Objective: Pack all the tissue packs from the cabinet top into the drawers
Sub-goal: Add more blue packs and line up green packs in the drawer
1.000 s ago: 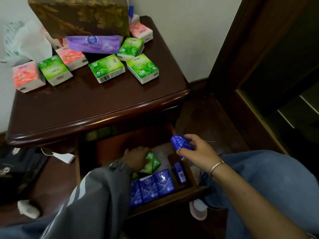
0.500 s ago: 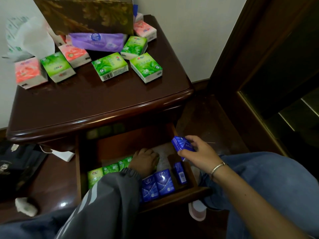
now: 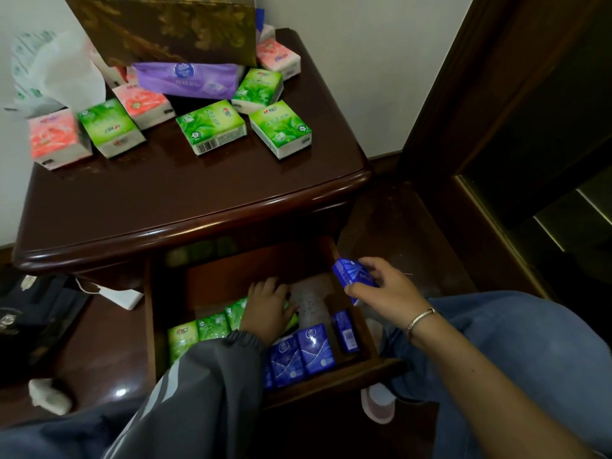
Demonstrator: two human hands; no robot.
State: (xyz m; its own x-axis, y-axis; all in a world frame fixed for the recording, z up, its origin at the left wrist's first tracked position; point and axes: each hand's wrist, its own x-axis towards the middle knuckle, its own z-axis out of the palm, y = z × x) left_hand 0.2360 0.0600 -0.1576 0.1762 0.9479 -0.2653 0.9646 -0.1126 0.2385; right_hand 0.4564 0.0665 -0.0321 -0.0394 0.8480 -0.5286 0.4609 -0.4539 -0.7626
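Observation:
Several green packs (image 3: 212, 125) and pink packs (image 3: 56, 137) lie on the dark wooden cabinet top (image 3: 172, 200), with a long purple pack (image 3: 188, 79) behind them. Below, the drawer (image 3: 331, 380) stands open and holds a row of green packs (image 3: 198, 329) at the left and blue packs (image 3: 301, 354) at the front right. My left hand (image 3: 268, 306) rests inside the drawer, pressing on a green pack at the row's right end. My right hand (image 3: 384, 289) hovers over the drawer's right rim, holding a blue pack (image 3: 352, 273).
A large patterned gold-brown box (image 3: 165, 28) and a crumpled white plastic bag (image 3: 53, 71) sit at the back of the cabinet top. A dark bag (image 3: 29, 319) and a white charger (image 3: 122, 296) lie on the floor left. A dark door frame (image 3: 496, 94) rises at right.
My left hand has set a green pack down in the drawer and now rests flat at the end of the green row. The right hand with the blue pack has barely moved.

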